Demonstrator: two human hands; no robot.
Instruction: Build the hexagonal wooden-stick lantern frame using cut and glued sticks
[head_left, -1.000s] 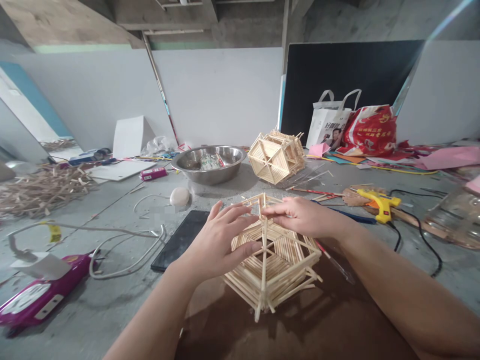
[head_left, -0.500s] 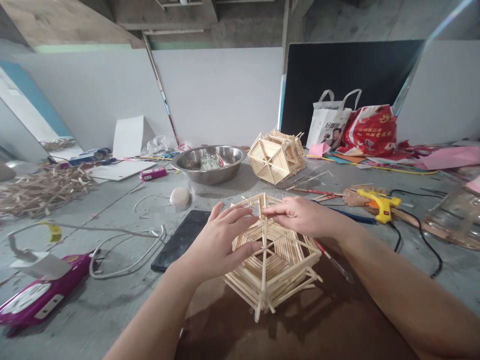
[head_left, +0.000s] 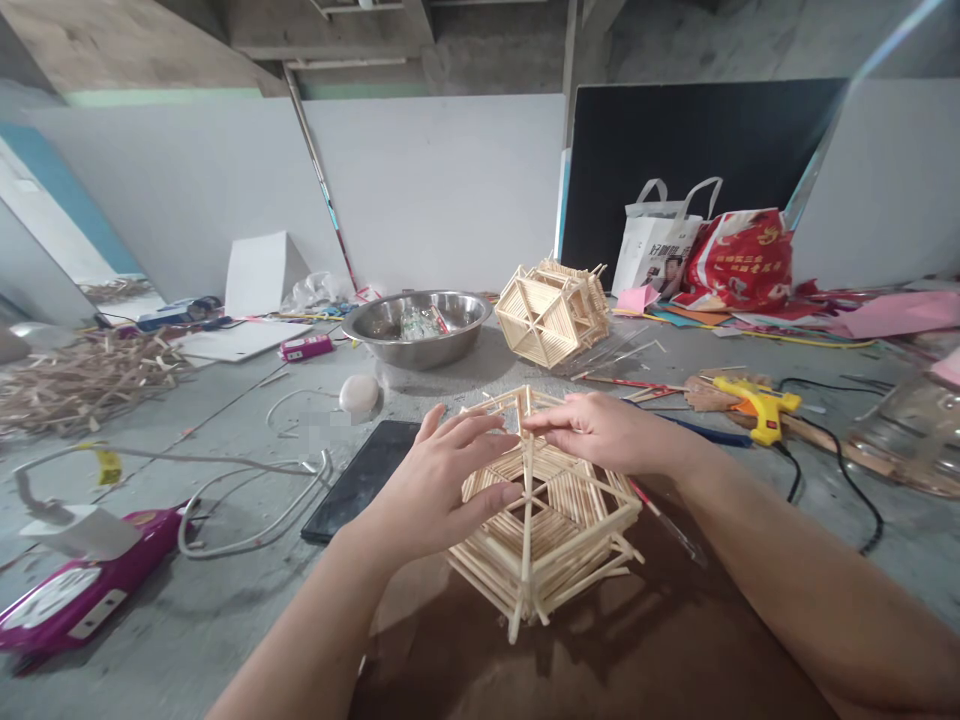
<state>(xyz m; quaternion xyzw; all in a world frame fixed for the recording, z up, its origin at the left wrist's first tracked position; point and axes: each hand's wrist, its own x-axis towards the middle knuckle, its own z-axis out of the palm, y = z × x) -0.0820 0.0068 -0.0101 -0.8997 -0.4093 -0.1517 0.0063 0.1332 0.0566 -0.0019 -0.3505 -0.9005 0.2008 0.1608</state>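
Left hand [head_left: 450,470]: laid over the left side of the near frame; fingers slightly spread, thumb well apart from them; fingertips at the top stick, thumb tip by the hub.
Right hand [head_left: 611,430]: reaching over the far right side of the same frame; fingers close together, tips at the top stick, near the left fingertips; whether the thumb and fingers clamp it cannot be told (thumb mostly hidden).
Near frame [head_left: 527,550]: one, six-sided, of pale sticks, spokes meeting at a hub; on the brown board [head_left: 600,665], beneath both hands; loose stick ends jut out at lower right.
Far frame [head_left: 551,310]: one, similar make, tilted, on the floor [head_left: 247,610] just right of the basin.
Basin [head_left: 420,352]: one, steel, round, upright; holds clear plastic packaging [head_left: 421,322] with green and red marks, further contents unclear.
White bag [head_left: 656,245]: one, upright, two handles raised, against the black panel [head_left: 697,140]; contents hidden.
Red bag [head_left: 739,260]: one, beside the white bag, overlapping it in view; contents hidden.
Clear vessel [head_left: 911,440]: one, at the right edge; contents cannot be told.
Glue gun [head_left: 765,408]: one, yellow, with black cord, right of the right hand.
Phone [head_left: 352,490]: one, dark, flat, partly behind the left hand.
Power strip [head_left: 120,560]: one, purple, white adapter [head_left: 90,530] plugged in.
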